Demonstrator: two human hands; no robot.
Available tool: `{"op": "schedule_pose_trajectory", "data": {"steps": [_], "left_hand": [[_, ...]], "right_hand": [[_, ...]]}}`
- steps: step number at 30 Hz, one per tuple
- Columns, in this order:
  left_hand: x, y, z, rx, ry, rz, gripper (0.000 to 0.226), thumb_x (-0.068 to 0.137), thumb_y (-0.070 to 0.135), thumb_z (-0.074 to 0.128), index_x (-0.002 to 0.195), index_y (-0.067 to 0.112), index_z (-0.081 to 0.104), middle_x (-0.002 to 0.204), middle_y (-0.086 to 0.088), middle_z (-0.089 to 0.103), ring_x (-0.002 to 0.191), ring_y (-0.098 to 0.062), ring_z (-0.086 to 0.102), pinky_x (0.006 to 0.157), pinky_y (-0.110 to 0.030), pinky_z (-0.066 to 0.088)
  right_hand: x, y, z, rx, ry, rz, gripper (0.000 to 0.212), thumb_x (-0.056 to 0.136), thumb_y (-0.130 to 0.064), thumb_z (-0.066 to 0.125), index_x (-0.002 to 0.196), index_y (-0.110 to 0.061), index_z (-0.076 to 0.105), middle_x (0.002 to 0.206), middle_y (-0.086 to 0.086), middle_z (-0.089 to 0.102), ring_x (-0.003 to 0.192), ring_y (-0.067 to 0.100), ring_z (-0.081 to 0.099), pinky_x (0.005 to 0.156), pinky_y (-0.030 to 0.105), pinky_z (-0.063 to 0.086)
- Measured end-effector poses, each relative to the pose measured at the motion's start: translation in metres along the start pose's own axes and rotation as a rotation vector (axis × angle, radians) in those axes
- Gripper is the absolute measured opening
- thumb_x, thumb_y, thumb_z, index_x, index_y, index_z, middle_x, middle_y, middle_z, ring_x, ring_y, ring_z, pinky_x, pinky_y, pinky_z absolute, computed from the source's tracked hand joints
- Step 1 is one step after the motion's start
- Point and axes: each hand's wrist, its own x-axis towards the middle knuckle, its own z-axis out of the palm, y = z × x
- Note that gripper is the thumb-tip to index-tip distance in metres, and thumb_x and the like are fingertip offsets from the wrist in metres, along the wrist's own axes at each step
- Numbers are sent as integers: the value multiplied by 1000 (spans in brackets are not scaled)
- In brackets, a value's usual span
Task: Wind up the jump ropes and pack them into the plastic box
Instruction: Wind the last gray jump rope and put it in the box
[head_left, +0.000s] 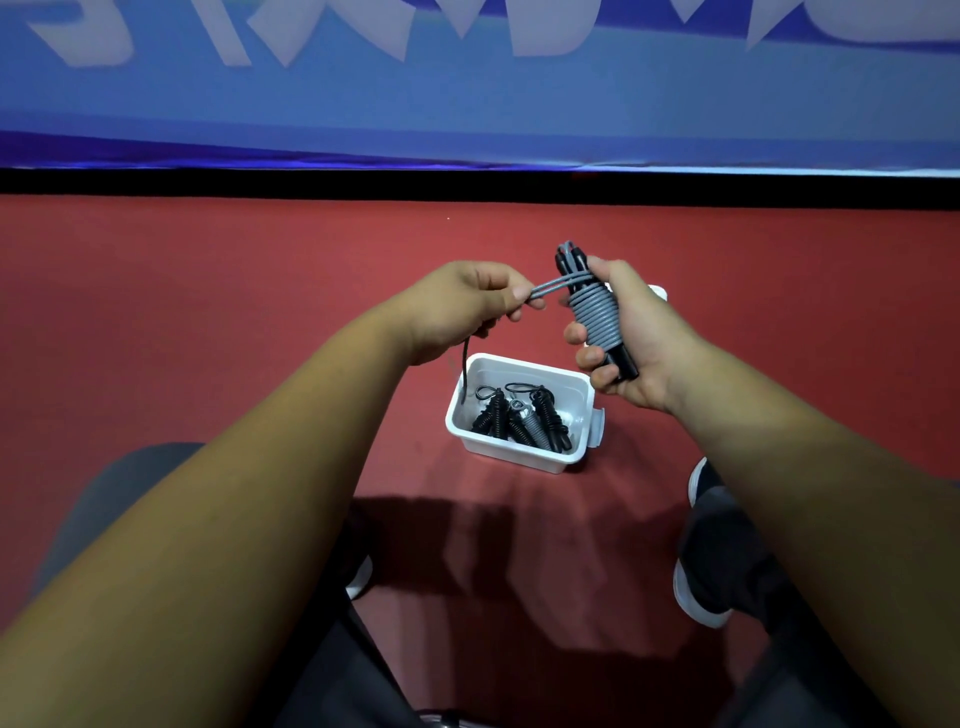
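My right hand (631, 338) grips a grey jump rope (595, 314) coiled tightly round its black handles, held upright above the floor. My left hand (462, 301) pinches the loose doubled end of that grey rope, stretched taut between the two hands. A thin black cord hangs down from under my left hand toward the box. Below the hands stands the white plastic box (582, 402), open, with several wound ropes (519, 418) inside, black and grey.
The box sits on a red floor (260, 312). A white lid (658, 292) peeks out behind my right hand. A blue banner (467, 104) runs along the back. My legs and shoes (701, 587) are at the bottom, beside the box.
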Motion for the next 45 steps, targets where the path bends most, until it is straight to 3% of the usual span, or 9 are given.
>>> {"op": "schedule_pose_trajectory", "data": {"steps": [3,7,13,18,21,27,32,40,45], "left_hand": [[0,-1,-4,-19,-11,-11,16,102,14,65,112,13,78,85,3,69,71,-7,56,67,-16,49],[2,0,-12,120,-23,-35,21,94,11,76,111,21,81,99,-5,80,86,-13,66,89,-36,58],[3,-1,-12,343,-14,-31,10,91,17,81,99,22,81,62,17,66,53,6,53,56,-8,42],[-2,-2,-6,319,-75,-17,12,97,11,71,94,20,78,67,17,69,59,7,57,64,-11,45],[-8,0,-2,265,-130,5,22,100,7,65,87,23,71,67,20,67,62,7,56,66,-12,46],[-9,1,-5,209,-175,49,18,93,-7,64,103,5,73,100,-13,76,90,-15,71,84,-27,57],[-2,3,-5,227,-109,78,23,86,-9,75,94,13,76,101,-16,77,103,-35,72,95,-40,58],[0,4,-10,338,30,82,18,88,1,79,100,14,81,92,0,80,83,-6,74,79,-14,54],[3,-4,-5,437,30,-1,21,85,5,84,100,17,78,86,2,77,71,0,69,71,-20,55]], "right_hand": [[-4,-5,1,-39,-6,-34,53,90,-73,63,113,-25,67,71,-6,51,51,9,35,43,18,20],[-9,-13,-1,-33,-68,-20,47,95,-63,58,113,-21,65,71,-6,48,49,8,32,44,18,15],[-17,-7,5,-74,-207,51,50,96,-61,55,105,-13,69,70,-4,45,46,8,32,44,20,13],[-24,-1,9,-129,-422,149,64,94,-60,52,121,-7,76,66,-2,40,40,7,29,42,19,11],[-27,3,9,-222,-541,185,63,95,-60,50,136,-17,72,65,1,41,38,8,29,41,19,13],[-30,10,10,-412,-673,282,42,99,-55,47,125,-41,76,69,5,48,38,8,34,40,17,18],[-22,16,5,-537,-547,345,39,99,-55,58,129,-31,69,73,3,50,43,7,38,39,15,24],[-1,20,2,-445,-82,197,61,97,-66,63,132,-17,68,74,2,59,55,11,54,43,18,37],[4,21,3,-275,14,150,65,99,-70,55,134,-17,66,75,3,63,55,14,58,47,22,44]]}}
